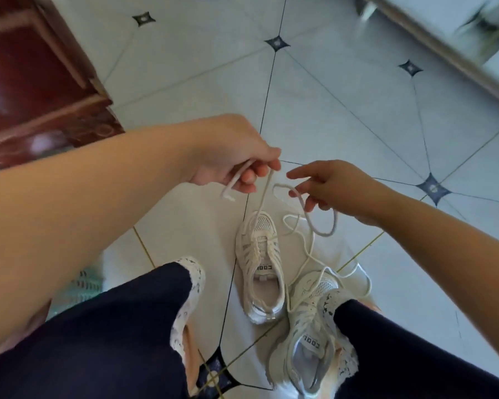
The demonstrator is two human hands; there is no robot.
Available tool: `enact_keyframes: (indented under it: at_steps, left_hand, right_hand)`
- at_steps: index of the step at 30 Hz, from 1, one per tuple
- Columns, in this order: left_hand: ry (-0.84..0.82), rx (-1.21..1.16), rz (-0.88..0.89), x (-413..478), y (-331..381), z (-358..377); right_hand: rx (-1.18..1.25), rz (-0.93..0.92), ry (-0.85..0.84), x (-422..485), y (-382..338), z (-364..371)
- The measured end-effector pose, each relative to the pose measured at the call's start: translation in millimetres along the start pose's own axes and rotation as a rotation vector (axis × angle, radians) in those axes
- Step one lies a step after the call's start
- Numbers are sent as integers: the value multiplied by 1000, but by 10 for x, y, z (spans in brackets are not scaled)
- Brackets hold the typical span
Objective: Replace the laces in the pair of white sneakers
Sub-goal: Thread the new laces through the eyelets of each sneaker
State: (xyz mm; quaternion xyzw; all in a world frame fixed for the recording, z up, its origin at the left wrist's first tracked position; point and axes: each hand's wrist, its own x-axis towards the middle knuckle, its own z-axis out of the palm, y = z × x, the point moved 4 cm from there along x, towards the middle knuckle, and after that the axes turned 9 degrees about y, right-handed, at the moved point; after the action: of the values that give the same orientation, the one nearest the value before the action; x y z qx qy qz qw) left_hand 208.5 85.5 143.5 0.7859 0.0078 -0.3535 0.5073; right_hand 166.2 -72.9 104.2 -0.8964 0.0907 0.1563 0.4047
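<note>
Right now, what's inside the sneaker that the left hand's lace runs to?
The sneaker holds only its pale insole; nothing else shows inside. Its toe end is covered by the tongue and the lace.

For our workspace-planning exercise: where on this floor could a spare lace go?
Bare tiles beyond the left hand and right hand, between wooden cabinet and pale ledge; also between right forearm and right knee. Crowded beside that knee: both sneakers and loose laces.
</note>
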Motion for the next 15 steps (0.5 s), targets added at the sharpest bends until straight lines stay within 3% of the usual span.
enact_keyframes:
  at_steps: [10, 15]
  left_hand:
    - [138, -168, 227, -806, 706, -36]
    - [177, -227, 346, -1157, 939, -48]
  right_hand:
    - [635, -72, -51, -731, -890, -499]
    - [681, -237, -9, -993, -1233, -688]
